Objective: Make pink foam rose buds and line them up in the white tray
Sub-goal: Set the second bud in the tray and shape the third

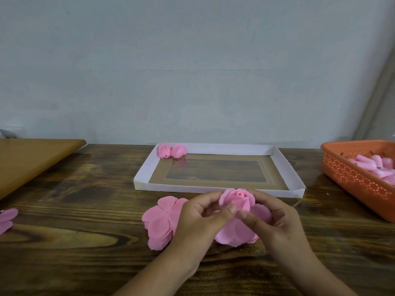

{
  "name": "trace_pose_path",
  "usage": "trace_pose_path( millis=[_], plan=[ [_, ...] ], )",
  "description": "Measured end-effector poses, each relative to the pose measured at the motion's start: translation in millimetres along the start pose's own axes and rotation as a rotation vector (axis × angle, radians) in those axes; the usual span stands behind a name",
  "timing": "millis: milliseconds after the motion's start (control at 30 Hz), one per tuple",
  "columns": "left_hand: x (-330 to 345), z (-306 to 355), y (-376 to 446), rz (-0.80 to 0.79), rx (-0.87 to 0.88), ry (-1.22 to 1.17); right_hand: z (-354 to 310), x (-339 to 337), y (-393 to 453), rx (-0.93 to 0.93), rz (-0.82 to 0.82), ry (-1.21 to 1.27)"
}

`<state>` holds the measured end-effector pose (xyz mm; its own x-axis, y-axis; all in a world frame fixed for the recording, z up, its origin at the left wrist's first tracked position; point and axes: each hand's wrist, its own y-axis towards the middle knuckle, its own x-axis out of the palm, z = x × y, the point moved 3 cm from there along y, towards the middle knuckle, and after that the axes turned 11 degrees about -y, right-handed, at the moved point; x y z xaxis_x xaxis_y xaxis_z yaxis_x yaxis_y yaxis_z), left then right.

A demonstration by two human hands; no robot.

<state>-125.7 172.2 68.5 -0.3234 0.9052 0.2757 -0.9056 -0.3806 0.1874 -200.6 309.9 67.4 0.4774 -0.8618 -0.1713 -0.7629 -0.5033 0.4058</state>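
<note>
Both hands, left (pixel 199 216) and right (pixel 271 216), are pinching a half-wrapped bud (pixel 236 199) above the desk's near edge, before the tray (pixel 213 146). Foam is looking light, soft, crushable; holding its base seems safest.

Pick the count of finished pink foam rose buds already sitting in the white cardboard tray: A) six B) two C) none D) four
B: two pink foam rose buds sit side by side in the far left corner of the white cardboard tray; a third bud is in the hands.
</note>
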Motion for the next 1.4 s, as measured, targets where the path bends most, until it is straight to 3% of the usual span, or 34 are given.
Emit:
trace_pose_path(
  millis=[467, 567, 733, 900, 1133, 1400],
  plan=[
    [-3.6, -3.0, 0.0, 0.010, -0.013, 0.105, 7.1, -2.5, 1.8, 0.107, -0.072, 0.047],
    [-3.3, -5.1, 0.3, -0.008, -0.053, 0.027, 9.8, -3.6, 3.6, 0.133, -0.075, 0.115],
    [-4.9, -13.4, 5.0, -0.041, -0.200, -0.297, 14.7, -12.0, 7.6, 0.225, 0.034, 0.259],
    [-6.6, -15.4, 8.2, -0.043, -0.233, -0.349, 14.2, -16.3, 8.0, 0.255, 0.064, 0.268],
    [-11.7, -17.6, 6.4, 0.133, -0.191, -0.039, 11.7, -12.6, 7.0, 0.218, 0.035, 0.229],
    [-16.0, -15.5, 6.6, 0.257, -0.190, -0.101, 6.6, -2.2, 1.4, 0.130, -0.061, 0.113]
  ],
)
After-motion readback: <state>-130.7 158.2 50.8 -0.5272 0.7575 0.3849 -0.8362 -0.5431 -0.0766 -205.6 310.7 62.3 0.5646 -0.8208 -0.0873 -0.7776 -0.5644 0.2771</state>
